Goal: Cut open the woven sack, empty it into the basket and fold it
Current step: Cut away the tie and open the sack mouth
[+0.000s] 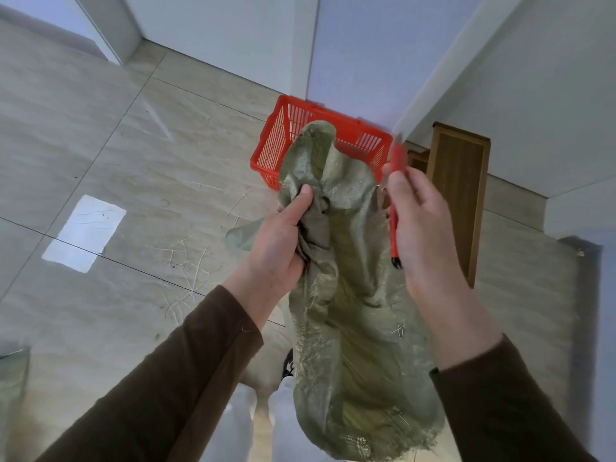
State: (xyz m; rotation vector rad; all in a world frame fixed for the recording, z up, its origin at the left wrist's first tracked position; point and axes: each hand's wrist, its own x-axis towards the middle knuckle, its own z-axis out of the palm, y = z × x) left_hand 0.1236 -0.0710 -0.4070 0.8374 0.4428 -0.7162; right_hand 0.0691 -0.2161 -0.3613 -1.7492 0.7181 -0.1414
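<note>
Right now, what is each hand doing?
Left hand: closed, gripping the bunched woven sack.
Right hand: closed around a red cutter.

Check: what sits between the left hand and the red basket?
In the head view, only the bunched top of the green woven sack, gripped by the left hand, rises in front of the basket.

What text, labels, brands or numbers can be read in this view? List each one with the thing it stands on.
None can be read.
Green woven sack: no print shows on the visible cloth.
Red plastic basket: no label or brand visible.
Red-handled cutter in the right hand: no marking legible.
White sheet on the floor: only faint thin lines, no words.
Left hand grips the sack's bunched neck.
</note>
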